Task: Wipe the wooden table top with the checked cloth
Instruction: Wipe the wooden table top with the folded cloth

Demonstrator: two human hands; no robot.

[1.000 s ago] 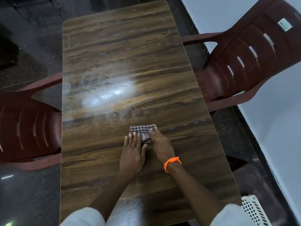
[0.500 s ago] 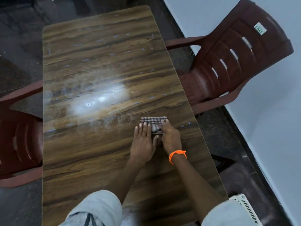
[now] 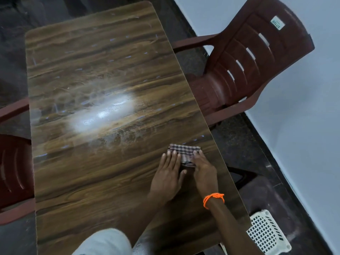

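Head-camera view: a small folded cloth of brown-and-white checked weave (image 3: 184, 152) is seen lying flat on the glossy wood-grain table top (image 3: 103, 74), right of centre in the frame and near the table's right edge. It is pressed down by both hands. The left hand (image 3: 168, 176) is laid flat with straight fingers, its fingertips on the cloth's left part; the right hand (image 3: 204, 172), with an orange thread band (image 3: 214, 199) at the wrist, is laid on the cloth's right part with fingers mostly straight. Nothing is pinched.

For a good wipe, even downward pressure is probably best kept through both palms, the fold held flat so no corner is lifted, and overlapping strokes carried along the grain towards the hazy, streaked film seen around the bright reflection at mid-frame.

Outward, a dark-red moulded plastic chair with a slotted back (image 3: 248, 67) is seen at upper right, another chair (image 3: 12, 173) at the left edge, and a white lattice plastic basket (image 3: 266, 234) at lower right.
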